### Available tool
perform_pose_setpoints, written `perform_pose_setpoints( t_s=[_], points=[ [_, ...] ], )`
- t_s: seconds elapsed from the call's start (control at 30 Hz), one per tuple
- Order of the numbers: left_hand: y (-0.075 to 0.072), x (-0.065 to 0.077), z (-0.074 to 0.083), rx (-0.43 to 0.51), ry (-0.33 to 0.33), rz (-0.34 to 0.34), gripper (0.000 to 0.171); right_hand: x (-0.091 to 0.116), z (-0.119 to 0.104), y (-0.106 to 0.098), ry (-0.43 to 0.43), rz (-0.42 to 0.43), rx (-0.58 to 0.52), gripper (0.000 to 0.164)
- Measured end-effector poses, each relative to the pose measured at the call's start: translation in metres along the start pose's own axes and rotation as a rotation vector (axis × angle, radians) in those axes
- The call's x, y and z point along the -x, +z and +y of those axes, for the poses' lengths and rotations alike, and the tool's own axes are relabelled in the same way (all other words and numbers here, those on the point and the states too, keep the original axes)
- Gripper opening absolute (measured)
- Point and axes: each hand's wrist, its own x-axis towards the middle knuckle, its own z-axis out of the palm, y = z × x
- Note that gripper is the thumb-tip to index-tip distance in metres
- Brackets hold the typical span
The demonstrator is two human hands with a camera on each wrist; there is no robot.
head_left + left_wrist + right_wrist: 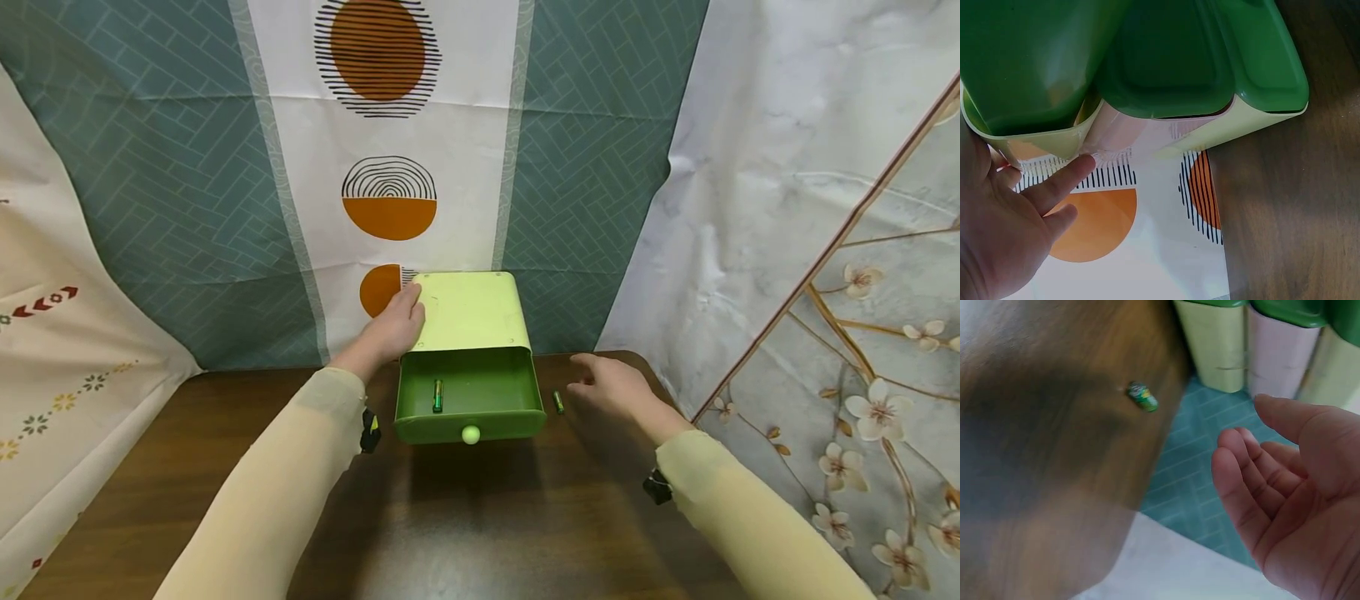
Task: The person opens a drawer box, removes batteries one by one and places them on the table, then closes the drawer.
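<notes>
A small stacked drawer box with a pale yellow-green top stands against the back cloth. Its green upper drawer, with a round light-green knob, is pulled out. One green battery lies inside, towards the left. My left hand rests against the box's left side; in the left wrist view its visible fingers are fairly straight. To the right of the box, a second green battery lies on the table. My right hand hovers just right of it, fingers loosely bent, holding nothing.
Lower green drawers are closed in pink and pale-green casings. The dark wooden table spreads in front of the box. Patterned cloths hang behind and at both sides, including a floral one on the right.
</notes>
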Motion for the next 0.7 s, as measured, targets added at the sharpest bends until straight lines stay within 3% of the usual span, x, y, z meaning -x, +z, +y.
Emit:
perform_pose_setpoints(
  t_s=[0.43, 0.7],
  points=[
    [-0.001, 0.003, 0.001, 0.002, 0.006, 0.002, 0.065, 0.009, -0.03, -0.018, -0.047, 0.049, -0.033, 0.053],
    [0.001, 0.001, -0.002, 0.006, 0.0, 0.009, 0.066, 0.014, -0.054, -0.032, -0.104, 0.139, -0.062, 0.051]
  ],
)
